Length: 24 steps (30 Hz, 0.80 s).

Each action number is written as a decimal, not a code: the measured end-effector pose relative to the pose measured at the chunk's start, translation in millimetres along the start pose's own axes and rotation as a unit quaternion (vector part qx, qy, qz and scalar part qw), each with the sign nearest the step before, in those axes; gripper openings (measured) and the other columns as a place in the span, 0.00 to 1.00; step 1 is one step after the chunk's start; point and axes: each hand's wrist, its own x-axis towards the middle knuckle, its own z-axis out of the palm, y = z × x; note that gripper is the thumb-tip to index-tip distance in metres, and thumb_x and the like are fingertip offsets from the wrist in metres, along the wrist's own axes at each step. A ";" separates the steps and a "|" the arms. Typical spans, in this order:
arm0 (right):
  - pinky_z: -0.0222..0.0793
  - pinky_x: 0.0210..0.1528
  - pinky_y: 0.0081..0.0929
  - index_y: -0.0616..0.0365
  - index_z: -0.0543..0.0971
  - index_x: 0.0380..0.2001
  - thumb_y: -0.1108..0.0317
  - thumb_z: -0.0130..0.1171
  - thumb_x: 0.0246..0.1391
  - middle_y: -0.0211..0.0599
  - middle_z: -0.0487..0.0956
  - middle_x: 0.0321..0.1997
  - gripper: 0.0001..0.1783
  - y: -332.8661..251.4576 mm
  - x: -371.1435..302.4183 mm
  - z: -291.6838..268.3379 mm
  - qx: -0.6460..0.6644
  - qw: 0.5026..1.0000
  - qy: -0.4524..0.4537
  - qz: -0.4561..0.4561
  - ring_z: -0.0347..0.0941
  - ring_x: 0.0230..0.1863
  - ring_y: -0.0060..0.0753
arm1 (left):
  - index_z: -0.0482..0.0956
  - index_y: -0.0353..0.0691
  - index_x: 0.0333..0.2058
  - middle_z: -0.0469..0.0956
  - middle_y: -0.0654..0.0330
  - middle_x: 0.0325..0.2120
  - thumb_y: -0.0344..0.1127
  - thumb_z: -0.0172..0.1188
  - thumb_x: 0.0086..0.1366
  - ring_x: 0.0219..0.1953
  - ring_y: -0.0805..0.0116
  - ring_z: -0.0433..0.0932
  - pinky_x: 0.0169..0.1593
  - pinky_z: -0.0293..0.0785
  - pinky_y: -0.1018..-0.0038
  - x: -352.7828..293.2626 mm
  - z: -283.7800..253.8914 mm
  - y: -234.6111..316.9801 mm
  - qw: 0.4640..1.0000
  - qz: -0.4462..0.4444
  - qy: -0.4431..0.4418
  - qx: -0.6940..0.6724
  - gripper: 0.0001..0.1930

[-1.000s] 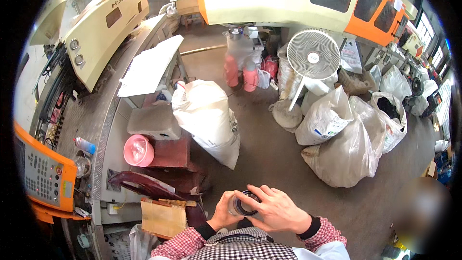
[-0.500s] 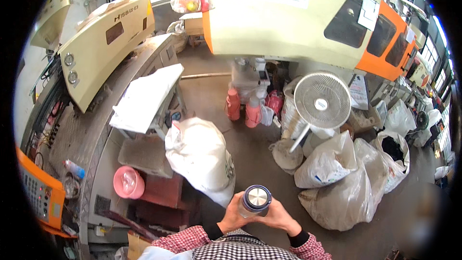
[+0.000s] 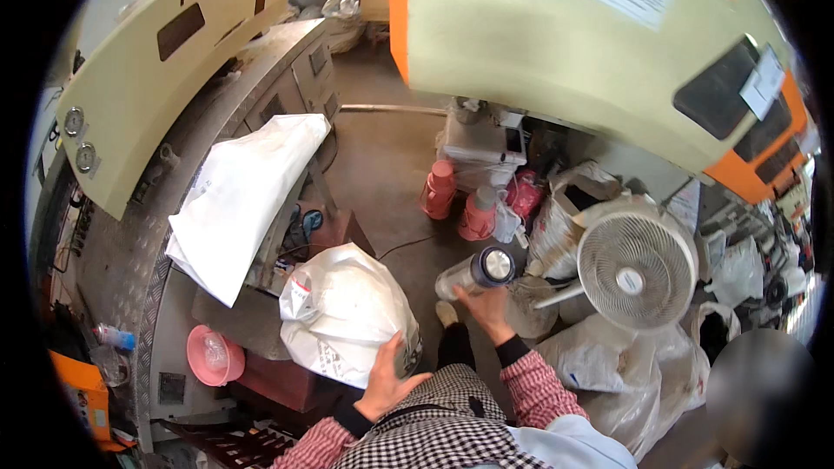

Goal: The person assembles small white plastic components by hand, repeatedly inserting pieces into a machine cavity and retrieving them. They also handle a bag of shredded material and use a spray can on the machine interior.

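Observation:
A clear bottle (image 3: pixel 462 278) with a dark, silver-topped lid is in my right hand (image 3: pixel 489 313), tilted in front of me with its lid to the right. Part of the grip is hidden behind the bottle. My left hand (image 3: pixel 387 384) holds nothing; its thumb and fingers are spread apart. It is just in front of a bulging white sack (image 3: pixel 347 308), and I cannot tell whether the fingers touch it.
Two pink flasks (image 3: pixel 440 191) stand on the floor ahead. To the right are a grey standing fan (image 3: pixel 638 269) and several filled sacks (image 3: pixel 599 352). A pink bucket (image 3: pixel 208 356) sits at the left, below a white sheet (image 3: pixel 248 200). Cream machines (image 3: pixel 556 43) rise beyond.
My left hand has let go of the bottle and moved left toward the white sack. My right hand has carried the bottle forward and right, tilting it. The view has shifted.

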 end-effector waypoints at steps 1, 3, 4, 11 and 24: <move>0.70 0.40 0.30 0.64 0.76 0.35 0.63 0.70 0.36 0.40 0.80 0.33 0.23 41.5 34.5 13.2 0.010 1.000 -0.001 0.002 0.76 0.36 0.32 | 0.57 0.31 0.56 0.68 0.46 0.46 0.38 0.73 0.44 0.46 0.55 0.72 0.48 0.71 0.66 2.1 -0.4 -15.1 0.999 -0.051 0.003 -0.007 0.44; 0.68 0.42 0.34 0.66 0.75 0.37 0.58 0.70 0.35 0.43 0.79 0.35 0.27 108.8 105.8 39.2 -0.006 0.999 0.018 0.035 0.75 0.38 0.39 | 0.59 0.30 0.55 0.70 0.47 0.42 0.36 0.72 0.44 0.43 0.57 0.74 0.45 0.72 0.67 9.2 2.2 -35.6 0.987 -0.158 0.025 -0.016 0.41; 0.68 0.43 0.35 0.66 0.75 0.37 0.56 0.70 0.35 0.46 0.78 0.36 0.29 137.9 143.2 51.7 -0.034 0.997 0.041 0.061 0.75 0.39 0.42 | 0.60 0.30 0.54 0.72 0.48 0.40 0.35 0.72 0.44 0.41 0.58 0.75 0.45 0.73 0.68 16.6 5.3 -41.2 0.976 -0.210 0.045 -0.019 0.40; 0.65 0.36 0.42 0.36 0.77 0.44 0.60 0.55 0.51 0.46 0.75 0.30 0.14 358.4 385.9 117.6 -0.534 0.829 -0.041 -0.162 0.72 0.33 0.49 | 0.59 0.35 0.56 0.75 0.53 0.33 0.29 0.63 0.54 0.35 0.66 0.76 0.38 0.74 0.73 85.1 33.7 -61.7 0.877 -0.452 0.138 -0.085 0.31; 0.61 0.56 0.38 0.71 0.61 0.55 0.55 0.69 0.38 0.55 0.64 0.58 0.45 473.0 629.7 199.7 -0.108 0.968 0.106 0.199 0.64 0.55 0.48 | 0.64 0.35 0.52 0.75 0.53 0.33 0.34 0.62 0.55 0.35 0.63 0.76 0.36 0.73 0.70 136.8 82.7 -115.3 0.782 -0.613 0.105 -0.038 0.27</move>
